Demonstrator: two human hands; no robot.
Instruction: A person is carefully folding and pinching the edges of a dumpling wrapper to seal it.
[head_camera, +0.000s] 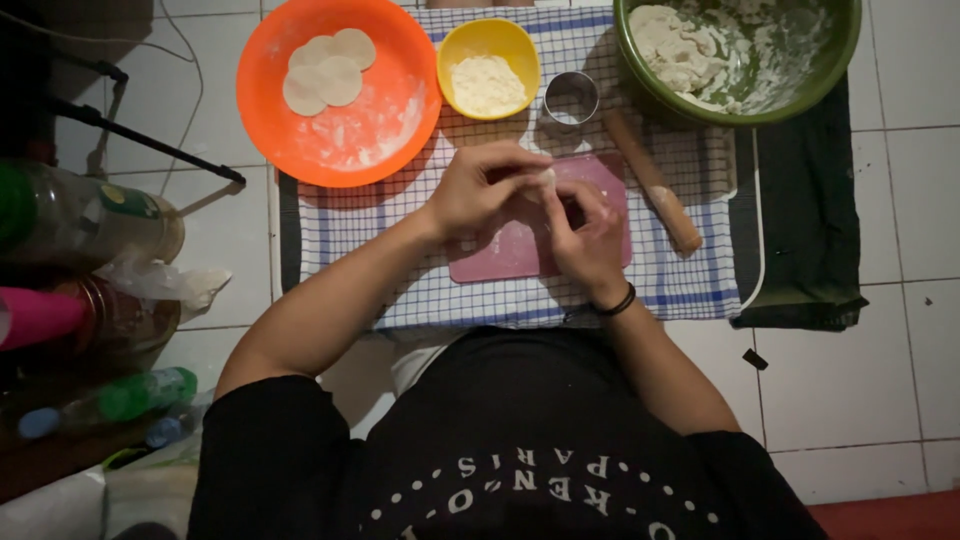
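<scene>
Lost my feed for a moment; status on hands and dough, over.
Left hand and right hand together pinching a small dough piece over the pink board. Rolling pin alongside, clear.

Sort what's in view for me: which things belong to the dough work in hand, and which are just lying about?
In use: left hand and right hand pinching a dough piece over the pink board; orange plate with dough rounds; yellow bowl of flour; ring cutter; rolling pin; green bowl of dough.

Lying about: bottles, pink cup, jar at the left.
</scene>
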